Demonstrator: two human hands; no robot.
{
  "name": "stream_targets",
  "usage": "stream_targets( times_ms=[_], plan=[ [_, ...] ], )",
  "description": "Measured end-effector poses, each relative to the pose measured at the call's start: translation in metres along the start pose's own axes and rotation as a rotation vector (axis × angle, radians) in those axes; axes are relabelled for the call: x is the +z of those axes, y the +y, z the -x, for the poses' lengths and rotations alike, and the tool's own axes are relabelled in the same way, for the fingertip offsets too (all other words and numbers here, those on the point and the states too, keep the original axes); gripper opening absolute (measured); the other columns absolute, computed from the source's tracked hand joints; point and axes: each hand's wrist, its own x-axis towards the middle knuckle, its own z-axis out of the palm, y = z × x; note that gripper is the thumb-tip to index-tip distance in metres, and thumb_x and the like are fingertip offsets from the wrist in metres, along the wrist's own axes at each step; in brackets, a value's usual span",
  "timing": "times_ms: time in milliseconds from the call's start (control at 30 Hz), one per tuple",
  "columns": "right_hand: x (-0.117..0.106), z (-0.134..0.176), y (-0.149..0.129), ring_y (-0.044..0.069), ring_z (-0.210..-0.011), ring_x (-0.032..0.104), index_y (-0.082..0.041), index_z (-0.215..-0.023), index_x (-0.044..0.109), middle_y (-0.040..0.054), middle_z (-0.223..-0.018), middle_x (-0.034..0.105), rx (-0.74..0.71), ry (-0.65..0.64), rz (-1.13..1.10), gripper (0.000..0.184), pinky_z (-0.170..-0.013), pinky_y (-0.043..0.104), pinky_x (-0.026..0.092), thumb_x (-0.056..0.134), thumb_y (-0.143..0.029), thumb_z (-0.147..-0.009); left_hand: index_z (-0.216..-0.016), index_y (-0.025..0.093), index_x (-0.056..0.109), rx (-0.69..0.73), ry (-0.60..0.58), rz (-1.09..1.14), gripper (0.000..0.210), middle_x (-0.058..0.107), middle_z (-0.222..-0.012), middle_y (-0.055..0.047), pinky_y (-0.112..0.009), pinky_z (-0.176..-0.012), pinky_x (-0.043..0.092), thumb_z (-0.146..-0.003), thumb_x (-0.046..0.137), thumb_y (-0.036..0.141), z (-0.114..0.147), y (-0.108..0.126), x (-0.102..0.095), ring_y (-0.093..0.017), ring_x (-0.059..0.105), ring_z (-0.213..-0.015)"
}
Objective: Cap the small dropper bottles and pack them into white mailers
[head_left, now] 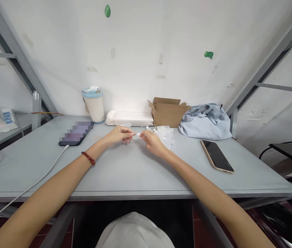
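Note:
Between my two hands, above the middle of the table, is a small white piece (138, 135) with a narrow end; its exact kind is too small to tell. My right hand (152, 142) pinches it from the right. My left hand (118, 135), with a red beaded bracelet on the wrist, closes thumb and forefinger at its left end. What those left fingertips hold is hard to make out. Just behind my right hand lies a loose pile of translucent white plastic pieces (165, 135). One clear plastic piece (126, 125) shows behind my left hand.
Along the wall stand a blue-lidded cup (94, 106), a stack of flat white pieces (132, 118), an open cardboard box (168, 114) and a bundled light-blue cloth (205, 124). A phone (77, 133) on a white cable lies left, another phone (216, 155) right.

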Motion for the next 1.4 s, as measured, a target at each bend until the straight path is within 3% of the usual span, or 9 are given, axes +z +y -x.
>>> stream_targets(
  times_ms=[433,1033,1400],
  plan=[
    [0.003,0.003,0.003,0.020,-0.088,0.056,-0.019,-0.092,0.050,0.0088,-0.095,0.060,-0.016,-0.034,0.013,0.020,-0.077,0.034,0.044,0.037,-0.006,-0.084,-0.076,0.013,0.069,0.033,-0.029,-0.042,0.032,0.063,-0.071,-0.006,-0.026,-0.053,0.045,-0.072,0.068,0.045,0.002,0.000,0.003,-0.013,0.055,-0.058],
    [0.010,0.009,-0.003,0.020,-0.092,0.051,-0.019,-0.094,0.052,0.0071,-0.094,0.057,-0.140,-0.037,0.157,0.038,-0.079,0.032,0.044,0.039,0.009,-0.072,-0.074,0.015,0.073,0.063,-0.115,-0.018,0.024,0.066,-0.067,-0.004,-0.027,-0.060,0.043,-0.073,0.067,0.038,0.009,0.009,0.003,-0.015,0.055,-0.063],
    [0.000,0.004,-0.010,0.019,-0.090,0.052,-0.019,-0.094,0.053,0.0085,-0.095,0.057,-0.158,0.017,0.126,0.034,-0.077,0.031,0.044,0.037,0.005,-0.075,-0.078,0.016,0.069,0.078,-0.140,0.000,0.023,0.065,-0.073,-0.004,-0.027,-0.063,0.043,-0.075,0.064,0.039,0.010,0.016,0.003,-0.014,0.055,-0.064]
  ],
)
